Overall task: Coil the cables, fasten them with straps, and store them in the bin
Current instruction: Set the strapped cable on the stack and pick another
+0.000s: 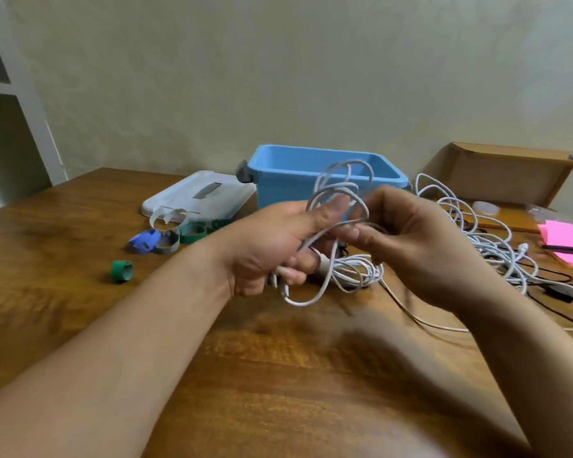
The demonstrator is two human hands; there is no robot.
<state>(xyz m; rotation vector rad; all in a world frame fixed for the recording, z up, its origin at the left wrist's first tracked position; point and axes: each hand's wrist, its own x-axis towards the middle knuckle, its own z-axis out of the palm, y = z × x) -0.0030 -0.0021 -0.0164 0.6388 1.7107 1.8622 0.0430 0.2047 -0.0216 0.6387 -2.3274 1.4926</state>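
Left hand (272, 249): fingers curled tight round a thin white cable (343, 188) — loops rise above the fist, more hang below.
Right hand (414, 239): fingers and thumb pinch a strand of that cable.
Bin: open blue plastic bin (315, 160) behind the hands, flat white lid (199, 196) beside it.
Straps: small rolled straps (167, 242) — green, purple, grey — on the brown wooden surface (278, 375), left.

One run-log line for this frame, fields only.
step: coiling | left hand: grips white cable loops | right hand: at loops, grip unclear | blue bin: lid off | straps: on table, unused
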